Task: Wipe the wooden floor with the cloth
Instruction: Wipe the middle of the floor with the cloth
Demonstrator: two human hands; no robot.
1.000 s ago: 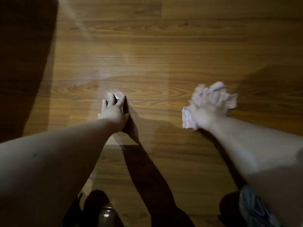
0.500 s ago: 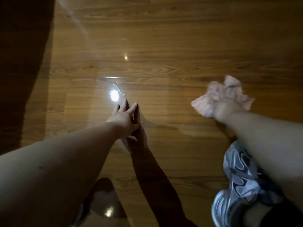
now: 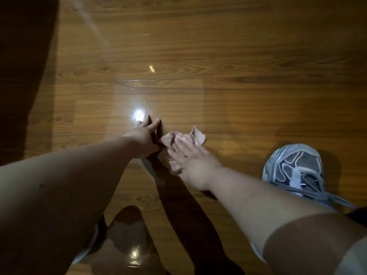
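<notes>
One cloth (image 3: 195,136), pinkish and crumpled, lies on the floor (image 3: 238,56) under the right hand (image 3: 188,157). Its bunched edges show beyond the fingertips and along the thumb side of that hand; the palm covers the rest.

Right hand: flat, fingers straight and close together, pressing the cloth down, with no curl round it. Left hand (image 3: 143,138): just to the left of the cloth, fingers straight and spread, tips planted on the boards as a prop; it holds nothing. Whether the cloth touches the left hand cannot be told, because a dark shadow fills the space between them.

Just beyond the left fingertips is a bright glare spot (image 3: 139,114) on the glossy boards. To the right of the right forearm is a grey and blue laced shoe (image 3: 296,167), sole on the floor. Far to the left of the left arm is a broad dark shadow (image 3: 23,66).

Progress, as a judgement: wiping is in hand, with the cloth in contact with the wood. No dust line, wet streak or stain shows, so wiped and unwiped boards cannot be told apart by eye. The patch between the hands looks like the one being worked. The wide run of boards beyond both hands and out to the right gives no sign either way, so I count it as left to do. Estimate: mid-task.
</notes>
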